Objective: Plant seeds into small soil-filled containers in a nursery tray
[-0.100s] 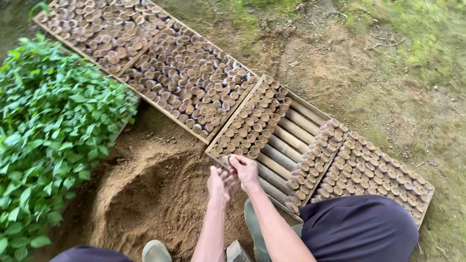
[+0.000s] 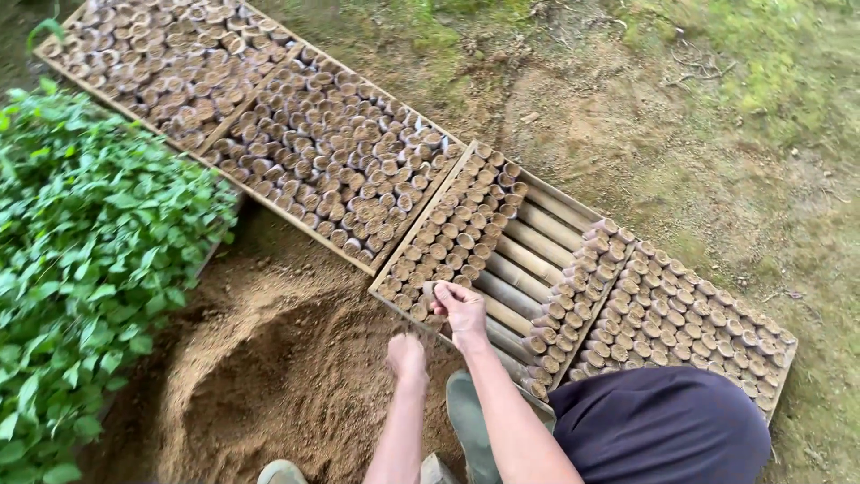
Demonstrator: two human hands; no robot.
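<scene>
My right hand (image 2: 460,309) is closed on a small soil-filled pot (image 2: 432,290) at the near corner of a bamboo-floored tray (image 2: 528,260), beside the rows of pots standing there. My left hand (image 2: 406,356) hangs just below it over the heap of brown soil (image 2: 269,376), fingers curled with soil trickling from them. My forearms come up from the bottom of the view.
Two more trays packed with soil-filled pots (image 2: 331,161) run to the upper left, another tray (image 2: 690,332) lies on the right. Green seedlings (image 2: 81,260) crowd the left. My dark-trousered knee (image 2: 663,430) and boots (image 2: 466,421) are at the bottom. Grass and bare earth lie beyond.
My left hand has dropped away from the tray toward the soil heap. My right hand stays at the tray's near corner.
</scene>
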